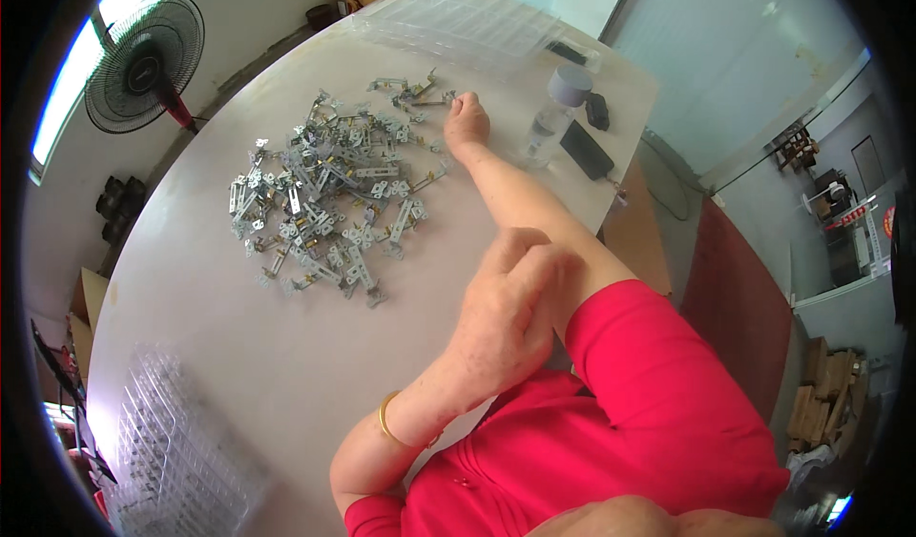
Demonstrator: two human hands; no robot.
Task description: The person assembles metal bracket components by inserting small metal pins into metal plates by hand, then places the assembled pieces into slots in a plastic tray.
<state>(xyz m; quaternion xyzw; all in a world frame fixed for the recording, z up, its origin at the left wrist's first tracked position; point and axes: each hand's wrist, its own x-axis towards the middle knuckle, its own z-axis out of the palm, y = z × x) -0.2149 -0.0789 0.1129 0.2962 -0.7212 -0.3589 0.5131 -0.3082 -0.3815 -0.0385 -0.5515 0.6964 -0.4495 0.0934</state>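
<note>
My right arm reaches across the table, and my right hand (468,125) is closed in a loose fist beside the pile's upper right edge. A small metal bracket (447,98) lies right by its fingers; whether they grip it I cannot tell. My left hand (510,313), with a gold bangle (385,419) at the wrist, is bent over my right forearm (534,203). Its fingers are curled in, knuckles up, and touch the forearm near the elbow; nothing shows in them. A heap of small silvery metal brackets (329,179) with brass-coloured bits spreads over the table's middle.
Stacked clear plastic trays (458,22) stand at the table's far end, and more trays (181,451) at the near left. Right of my right hand are a clear bottle (551,122) with a grey lid and a dark phone (586,151). A fan (143,70) stands beyond the table's left edge.
</note>
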